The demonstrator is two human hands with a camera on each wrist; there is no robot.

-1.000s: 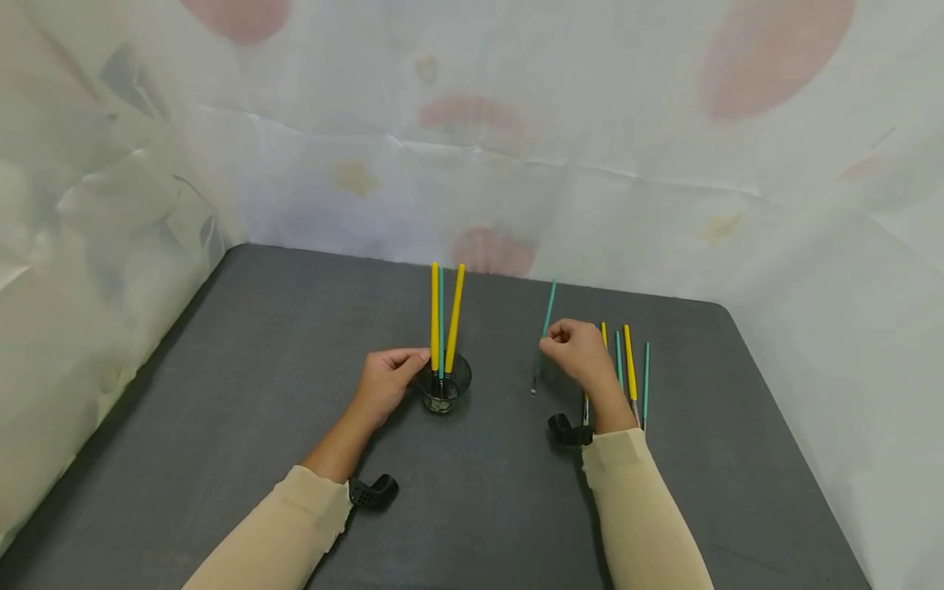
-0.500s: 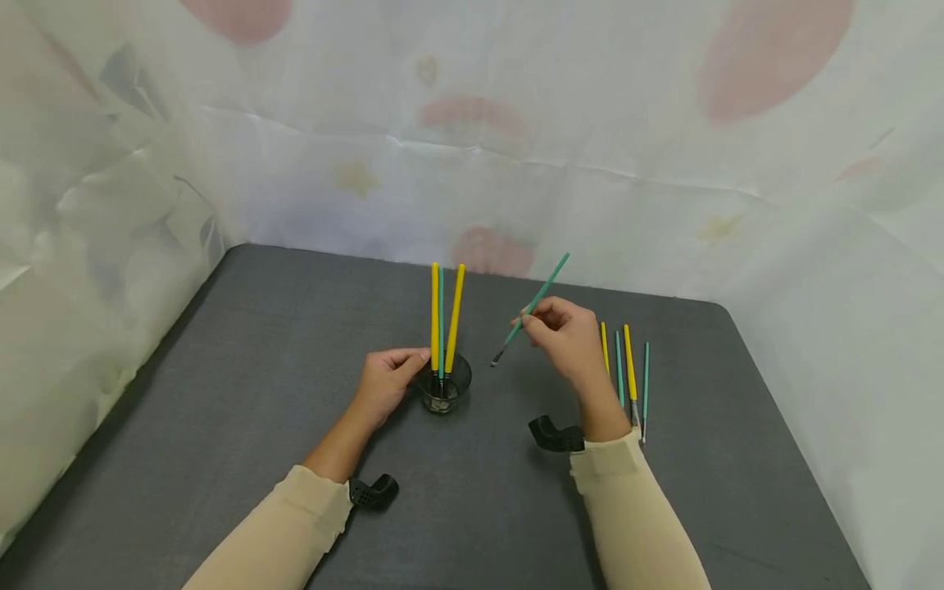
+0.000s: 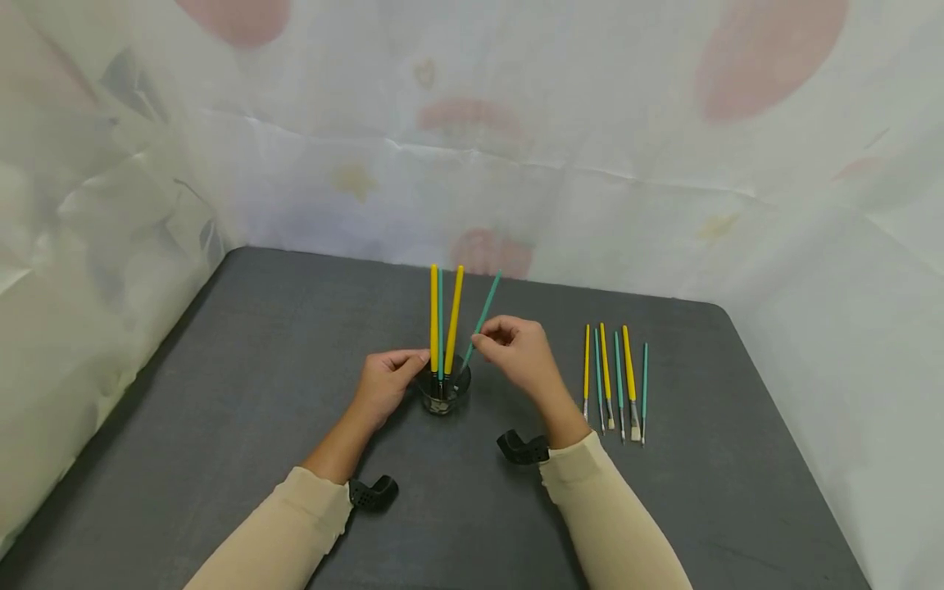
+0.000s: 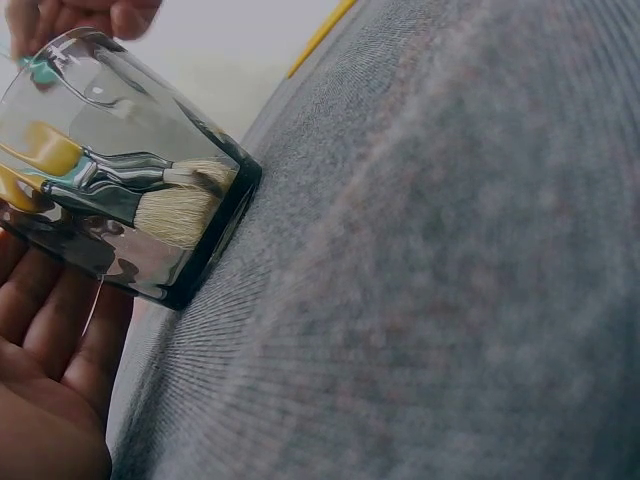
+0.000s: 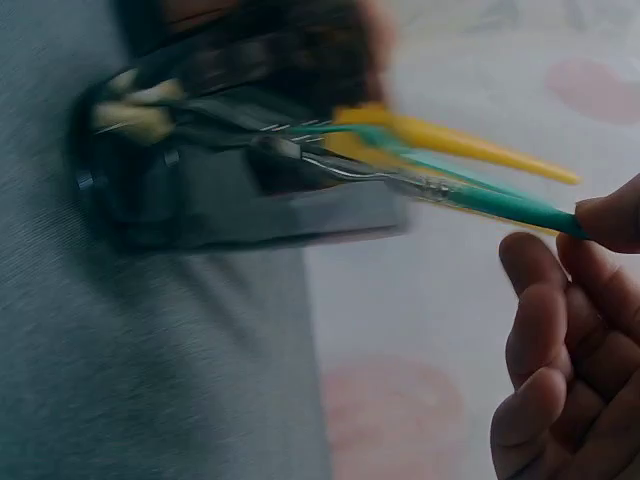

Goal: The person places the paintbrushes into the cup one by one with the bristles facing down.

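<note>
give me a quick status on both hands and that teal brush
Left hand holds the glass cup. Right hand pinches the teal brush, bristle end entering the cup. Nothing in the way.

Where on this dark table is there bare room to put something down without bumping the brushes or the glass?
The dark grey table is bare left of the left hand, and between the clear glass cup and the row of yellow and teal brushes. It is crowded around the cup, where the right hand holds a teal brush.

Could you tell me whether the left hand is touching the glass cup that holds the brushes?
Touching. The left wrist view shows the left hand's fingers pressed against the wall of the glass cup; the head view shows the left hand beside it.
</note>
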